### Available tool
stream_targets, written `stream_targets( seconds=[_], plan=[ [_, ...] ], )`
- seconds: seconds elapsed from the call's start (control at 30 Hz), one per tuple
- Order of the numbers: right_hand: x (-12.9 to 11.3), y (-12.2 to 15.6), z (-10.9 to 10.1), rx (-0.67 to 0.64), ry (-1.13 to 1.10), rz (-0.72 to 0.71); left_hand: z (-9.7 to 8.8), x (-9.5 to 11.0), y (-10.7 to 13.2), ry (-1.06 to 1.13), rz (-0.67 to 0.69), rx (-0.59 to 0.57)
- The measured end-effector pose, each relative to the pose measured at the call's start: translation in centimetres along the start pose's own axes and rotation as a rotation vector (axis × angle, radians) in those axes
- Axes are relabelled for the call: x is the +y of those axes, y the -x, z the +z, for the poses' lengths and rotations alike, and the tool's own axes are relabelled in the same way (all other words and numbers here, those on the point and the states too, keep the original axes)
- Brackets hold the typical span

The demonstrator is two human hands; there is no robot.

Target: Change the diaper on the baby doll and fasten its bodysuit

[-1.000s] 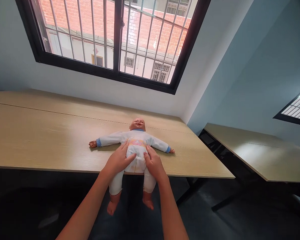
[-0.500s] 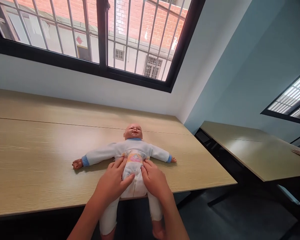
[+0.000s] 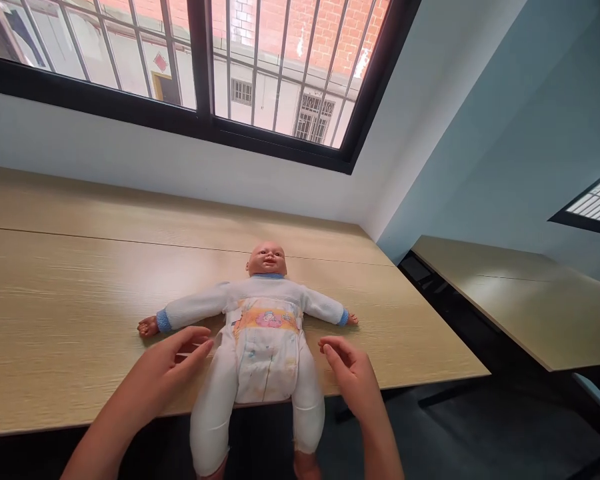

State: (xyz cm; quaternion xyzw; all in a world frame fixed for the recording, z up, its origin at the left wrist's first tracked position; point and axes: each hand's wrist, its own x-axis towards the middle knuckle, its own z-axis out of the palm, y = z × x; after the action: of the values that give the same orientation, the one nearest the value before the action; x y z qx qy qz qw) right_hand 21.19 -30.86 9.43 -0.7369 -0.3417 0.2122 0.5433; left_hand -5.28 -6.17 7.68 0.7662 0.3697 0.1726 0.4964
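Note:
A baby doll (image 3: 263, 303) in a white suit with blue cuffs lies on its back on the wooden table (image 3: 65, 300), arms spread, legs hanging over the front edge. A printed diaper (image 3: 265, 357) is fastened round its hips. My left hand (image 3: 167, 370) hovers just left of the doll's hip, fingers loosely curled and apart, holding nothing. Right of the other hip my right hand (image 3: 350, 373) floats with fingers half bent and apart, also holding nothing. Neither hand touches the doll.
A barred window (image 3: 205, 60) with a black frame sits above the table against the white wall. A second wooden table (image 3: 520, 293) stands to the right across a dark gap. The floor below is dark.
Both hands have come off the doll's diaper and moved outward to either side. The diaper's front now shows fully. The view has shifted slightly closer.

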Motion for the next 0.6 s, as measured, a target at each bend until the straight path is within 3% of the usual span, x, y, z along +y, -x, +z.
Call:
stream_targets(
  seconds=[0.13,0.3,0.43,0.6],
  plan=[
    [-0.3,0.3,0.8,0.002,-0.036,0.011,2.3,0.7,0.7,0.093,-0.069,0.012],
    [0.0,-3.6,2.4,0.101,0.124,-0.053,4.9,3.0,-2.7,-0.142,0.021,0.2],
    [-0.1,-5.7,3.8,0.007,0.192,-0.105,5.6,3.9,-5.3,-0.316,0.008,0.139],
    [0.0,-6.6,4.2,-0.045,0.21,-0.142,5.5,4.1,-6.4,-0.354,-0.022,0.083]
  ],
)
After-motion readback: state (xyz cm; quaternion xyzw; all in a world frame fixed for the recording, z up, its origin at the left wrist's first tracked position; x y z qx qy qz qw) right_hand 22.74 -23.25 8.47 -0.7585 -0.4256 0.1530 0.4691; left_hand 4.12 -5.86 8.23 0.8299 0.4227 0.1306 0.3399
